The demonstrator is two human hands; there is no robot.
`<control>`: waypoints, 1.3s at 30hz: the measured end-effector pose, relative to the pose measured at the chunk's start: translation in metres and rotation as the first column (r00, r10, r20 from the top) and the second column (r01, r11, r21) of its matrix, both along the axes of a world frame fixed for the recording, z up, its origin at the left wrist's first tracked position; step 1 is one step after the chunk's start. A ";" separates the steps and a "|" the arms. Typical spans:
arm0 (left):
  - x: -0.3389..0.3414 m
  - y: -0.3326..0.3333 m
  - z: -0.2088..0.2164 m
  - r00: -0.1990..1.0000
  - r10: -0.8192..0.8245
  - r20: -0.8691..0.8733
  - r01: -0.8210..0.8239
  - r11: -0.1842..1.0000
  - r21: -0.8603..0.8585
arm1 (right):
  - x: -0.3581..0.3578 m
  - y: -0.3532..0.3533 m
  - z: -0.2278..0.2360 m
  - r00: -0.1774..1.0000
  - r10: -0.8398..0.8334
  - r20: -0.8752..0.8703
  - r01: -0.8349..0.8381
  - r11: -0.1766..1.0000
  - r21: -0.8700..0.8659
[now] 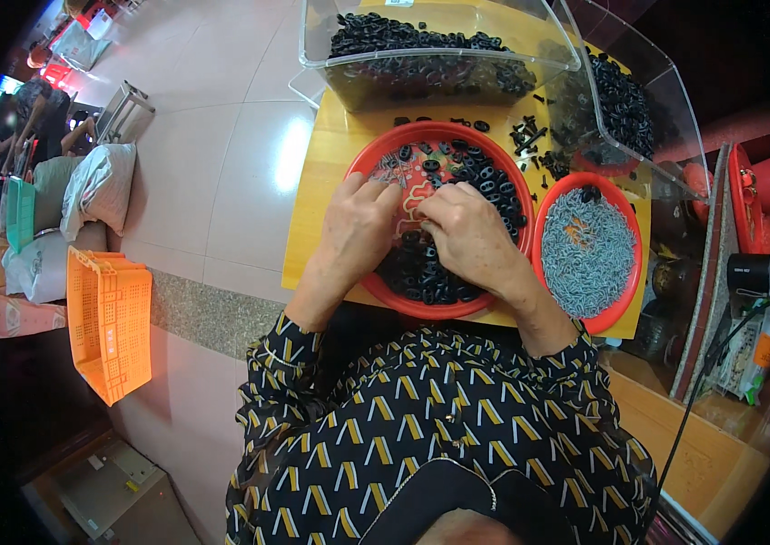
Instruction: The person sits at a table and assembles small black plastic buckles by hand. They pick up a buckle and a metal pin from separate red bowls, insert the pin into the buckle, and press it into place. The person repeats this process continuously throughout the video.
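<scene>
My left hand and my right hand are close together over a round red tray. Both have their fingers curled into a pinch; whatever sits between the fingertips is hidden. Small black oval pieces with holes fill the tray's right side and its near part. At its far left lies a little pile of thin silver screws. Part of the tray's patterned bottom shows between my hands. Right of it, a smaller red tray holds a heap of silver screws.
Beyond the trays, two clear plastic bins hold heaps of black pieces. Loose black parts lie on the yellow table. On the floor at left are an orange basket and pale sacks. Another person is farther off.
</scene>
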State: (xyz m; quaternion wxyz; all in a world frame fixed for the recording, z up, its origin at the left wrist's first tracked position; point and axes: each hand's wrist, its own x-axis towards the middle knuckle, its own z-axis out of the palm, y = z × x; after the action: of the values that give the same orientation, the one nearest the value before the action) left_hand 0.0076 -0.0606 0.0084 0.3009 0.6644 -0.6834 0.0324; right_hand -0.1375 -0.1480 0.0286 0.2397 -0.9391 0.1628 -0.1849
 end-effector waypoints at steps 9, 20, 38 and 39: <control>-0.003 -0.016 -0.004 0.982 -0.011 0.191 -0.028 0.979 0.201 | -0.008 0.012 0.000 0.996 0.079 -0.036 -0.081 0.996 -0.038; 0.030 0.024 0.017 0.566 0.028 -0.824 -0.077 0.997 -0.019 | 0.006 0.013 -0.006 0.995 0.071 0.063 -0.068 0.996 -0.055; -0.006 0.046 0.000 -0.029 -0.108 -0.994 -0.075 0.992 -0.106 | 0.021 0.017 -0.014 0.994 0.046 0.097 -0.064 0.978 0.198; -0.009 0.047 -0.001 -0.057 -0.132 -0.990 -0.047 0.990 -0.130 | 0.016 0.017 -0.004 0.994 0.040 0.104 -0.074 0.934 0.350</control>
State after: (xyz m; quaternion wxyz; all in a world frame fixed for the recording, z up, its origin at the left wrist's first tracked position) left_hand -0.0011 -0.0137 0.0075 0.7441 0.4379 -0.2677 -0.4277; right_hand -0.1216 -0.1314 0.0243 0.4171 -0.8752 0.1545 -0.1902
